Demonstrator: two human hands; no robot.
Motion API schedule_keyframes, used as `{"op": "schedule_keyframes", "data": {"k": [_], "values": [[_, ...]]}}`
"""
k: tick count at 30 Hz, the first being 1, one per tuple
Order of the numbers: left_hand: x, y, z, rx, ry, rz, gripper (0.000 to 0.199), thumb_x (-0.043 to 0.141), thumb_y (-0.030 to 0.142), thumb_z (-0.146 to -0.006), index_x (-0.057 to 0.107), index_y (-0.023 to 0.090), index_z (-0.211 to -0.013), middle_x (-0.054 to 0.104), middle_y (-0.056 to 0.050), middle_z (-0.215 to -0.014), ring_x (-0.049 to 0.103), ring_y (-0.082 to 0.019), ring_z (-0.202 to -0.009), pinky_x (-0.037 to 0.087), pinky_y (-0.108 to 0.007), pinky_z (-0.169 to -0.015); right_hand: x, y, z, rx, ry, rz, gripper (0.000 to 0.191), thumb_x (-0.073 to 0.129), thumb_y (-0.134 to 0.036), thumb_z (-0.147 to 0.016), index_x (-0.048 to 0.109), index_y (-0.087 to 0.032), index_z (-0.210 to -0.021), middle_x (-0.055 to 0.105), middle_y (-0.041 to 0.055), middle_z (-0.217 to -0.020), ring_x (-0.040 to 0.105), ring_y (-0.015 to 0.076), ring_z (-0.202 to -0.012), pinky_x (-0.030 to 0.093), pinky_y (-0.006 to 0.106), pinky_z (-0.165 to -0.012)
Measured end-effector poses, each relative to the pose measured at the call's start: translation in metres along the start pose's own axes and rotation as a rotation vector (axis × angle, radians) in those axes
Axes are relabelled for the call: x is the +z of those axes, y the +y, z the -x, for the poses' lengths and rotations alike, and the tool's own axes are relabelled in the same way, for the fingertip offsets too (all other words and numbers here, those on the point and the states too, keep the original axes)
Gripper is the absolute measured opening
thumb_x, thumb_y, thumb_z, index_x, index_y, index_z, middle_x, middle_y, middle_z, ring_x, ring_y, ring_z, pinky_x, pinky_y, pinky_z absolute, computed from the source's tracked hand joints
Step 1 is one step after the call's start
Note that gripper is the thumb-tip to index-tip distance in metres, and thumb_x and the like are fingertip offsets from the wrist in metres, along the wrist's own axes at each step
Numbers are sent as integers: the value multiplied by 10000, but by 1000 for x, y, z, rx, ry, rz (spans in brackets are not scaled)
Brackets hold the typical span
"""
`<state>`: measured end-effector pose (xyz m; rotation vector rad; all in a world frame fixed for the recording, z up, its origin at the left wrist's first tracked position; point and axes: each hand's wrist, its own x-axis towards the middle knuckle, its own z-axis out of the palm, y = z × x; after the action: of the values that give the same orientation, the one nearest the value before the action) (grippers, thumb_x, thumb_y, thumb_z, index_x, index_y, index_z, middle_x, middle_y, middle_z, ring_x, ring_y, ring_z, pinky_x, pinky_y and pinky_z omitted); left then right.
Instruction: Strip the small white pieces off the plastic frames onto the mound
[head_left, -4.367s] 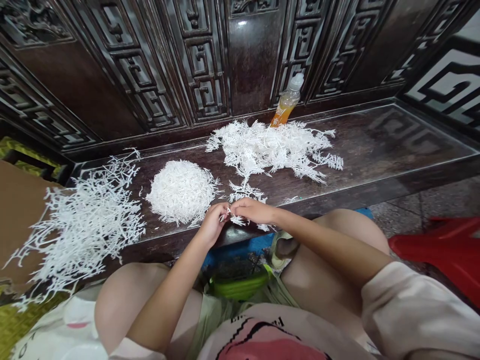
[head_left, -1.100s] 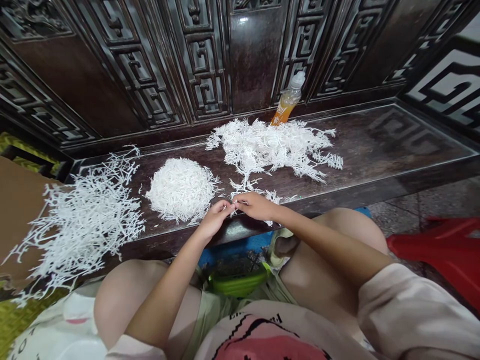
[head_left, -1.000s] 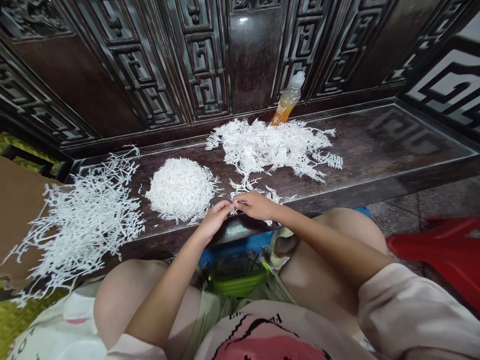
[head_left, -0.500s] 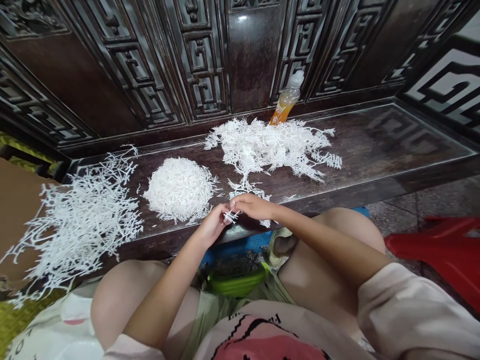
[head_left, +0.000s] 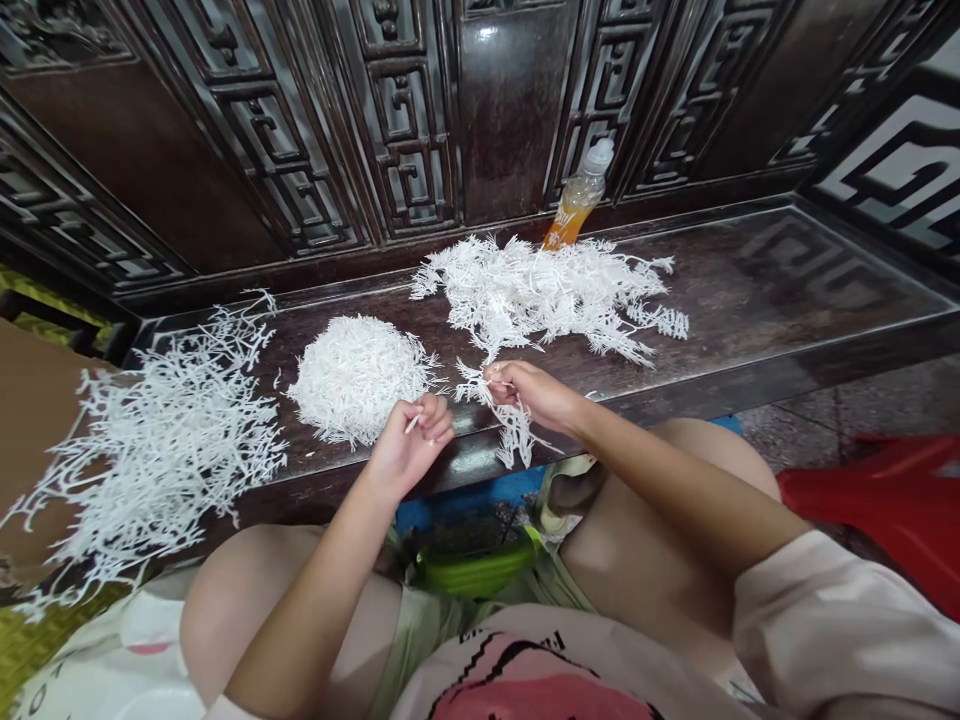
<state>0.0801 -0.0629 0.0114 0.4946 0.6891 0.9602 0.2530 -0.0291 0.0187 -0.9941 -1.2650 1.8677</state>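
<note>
Carved dark-wood lattice panels (head_left: 405, 120) above speckled terrazzo floor (head_left: 840, 420).

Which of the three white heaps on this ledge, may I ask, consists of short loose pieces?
The compact round heap, whose pieces are short; the left heap and the far heap are sprawling branched sprigs.

Soft indoor light, glare on wood panel (head_left: 499, 100), bowed edges.

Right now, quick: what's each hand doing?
Left hand: closed, holding a small white stick.
Right hand: closed, holding a white sprig.
</note>
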Motion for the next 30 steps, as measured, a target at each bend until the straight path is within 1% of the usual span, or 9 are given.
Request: {"op": "schedule_keyframes", "data": {"k": [2,4,8,12,15,18,22,27,30], "values": [[-3,6,0,2,10,-14,140,394,172,-652,344,163,-521,269,22,-537,292,-68,-466,297,-225,-472,-4,-2,-1,-27,12,31,166,380,-174,-672,314,-170,-521,259,-45,-521,228,68,-470,175,233,-473],[-6,5,-2,-46,12,-7,101,396,177,-647,396,157,-548,314,12,-552,322,-71,-476,306,-224,-473,-4,-1,-1,14,6,75,162,416,-204,-674,363,-161,-528,294,-47,-521,240,61,-471,173,229,-475],[-11,-10,-8,-175,43,32,110,398,184,-660,445,142,-569,392,-5,-562,387,-81,-495,332,-218,-477,1,9,-3,159,-56,194,148,496,-273,-663,469,-144,-595,378,-44,-548,304,60,-496,214,214,-492],[-10,-22,-11,-263,120,12,131,432,220,-700,469,137,-606,410,10,-528,387,-72,-460,313,-200,-456,0,17,-4,147,-106,299,181,504,-310,-675,523,-138,-624,445,-29,-581,372,73,-541,268,212,-521],[-7,-25,-10,-237,148,-100,162,488,291,-717,502,137,-671,422,24,-538,350,-52,-444,272,-186,-443,-4,20,-6,121,-117,397,206,488,-323,-695,560,-135,-654,504,-13,-618,409,85,-565,293,217,-539],[-8,-28,-9,-142,136,-306,230,538,365,-700,531,136,-695,416,34,-547,327,-43,-463,240,-185,-449,-6,22,-7,82,-120,520,224,472,-324,-713,570,-132,-652,531,-3,-623,439,98,-589,316,225,-572],[-12,-33,-9,-104,177,-523,222,579,354,-664,553,134,-688,401,42,-537,330,-46,-497,217,-188,-463,-5,24,-6,67,-165,608,201,454,-278,-719,553,-135,-619,545,4,-627,476,110,-633,334,227,-618],[-9,-34,-10,-175,133,-351,119,551,247,-650,520,132,-659,400,42,-540,317,-46,-489,215,-191,-462,-2,23,-4,121,-184,609,195,419,-249,-712,502,-143,-571,447,-29,-526,389,81,-514,287,217,-522],[-3,-32,-9,-196,76,-148,74,516,183,-633,470,135,-600,377,46,-520,295,-44,-470,226,-191,-458,1,23,-2,144,-205,438,192,370,-236,-714,449,-155,-559,324,-54,-477,271,67,-453,214,218,-460]]}}
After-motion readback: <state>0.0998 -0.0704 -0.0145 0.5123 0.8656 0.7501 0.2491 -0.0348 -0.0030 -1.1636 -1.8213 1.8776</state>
